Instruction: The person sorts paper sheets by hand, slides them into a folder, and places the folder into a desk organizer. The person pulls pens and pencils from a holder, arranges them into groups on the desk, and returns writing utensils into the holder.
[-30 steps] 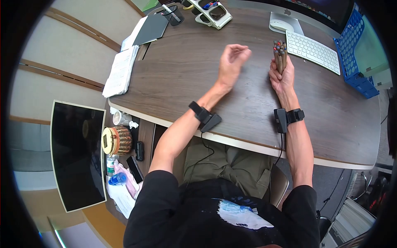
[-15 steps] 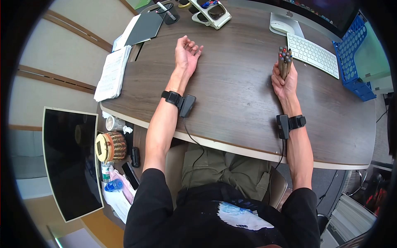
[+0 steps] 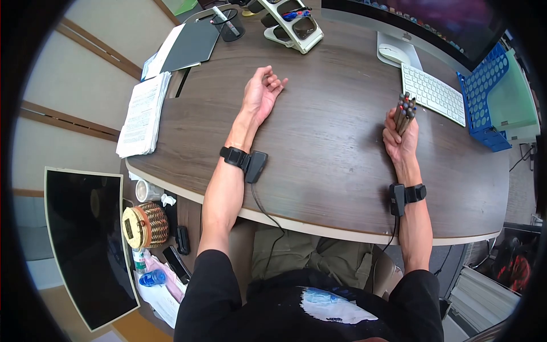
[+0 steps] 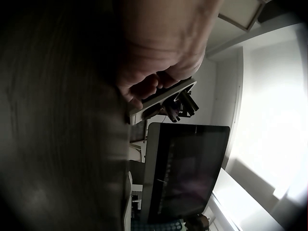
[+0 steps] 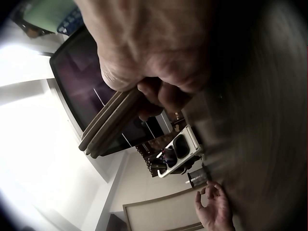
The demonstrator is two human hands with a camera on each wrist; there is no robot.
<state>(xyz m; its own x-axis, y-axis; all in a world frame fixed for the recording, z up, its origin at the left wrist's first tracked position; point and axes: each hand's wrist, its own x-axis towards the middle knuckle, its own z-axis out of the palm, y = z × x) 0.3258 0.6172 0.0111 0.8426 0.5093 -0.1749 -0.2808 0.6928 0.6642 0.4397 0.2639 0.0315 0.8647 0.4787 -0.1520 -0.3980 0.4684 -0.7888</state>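
Observation:
In the head view my right hand grips a bundle of several brown pencils, their ends pointing up and away, some with red or blue tips. The right wrist view shows the pencils jutting out past the thumb side, with curled fingers round them. My left hand rests at the left-middle of the desk, palm turned up, fingers loosely curled and holding nothing. A dark band with a small black box sits on each wrist.
Beyond the right hand lie a white keyboard, a mouse and a blue file rack. A white holder and a black mesh pen cup stand at the back. Stacked papers lie at the left edge.
My left hand has swung left from the middle of the desk and come to rest palm up. The right hand keeps its grip on the pencils, while the head view has shifted slightly.

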